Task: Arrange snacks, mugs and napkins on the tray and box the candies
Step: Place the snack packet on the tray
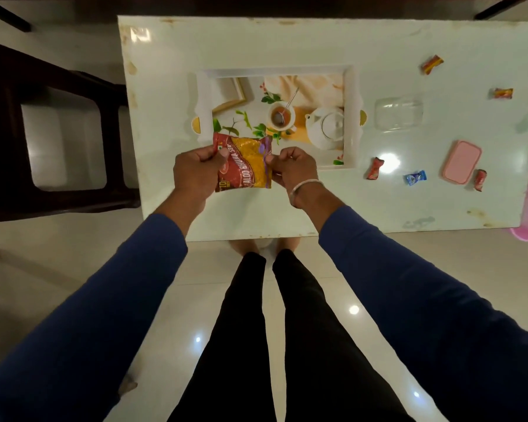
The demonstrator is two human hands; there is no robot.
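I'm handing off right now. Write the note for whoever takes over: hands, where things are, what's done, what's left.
Left hand and right hand both grip the snack packet, held above the tray's near edge.
Tray sits mid-table with no real items on it; the teapot and cup there are only its print.
Five wrapped candies lie loose on the table.
Clear box is right of the tray, empty; its pink lid lies apart.
Done: nothing placed yet.
Left: set the packet on the tray, box the candies. No mugs or napkins in view.
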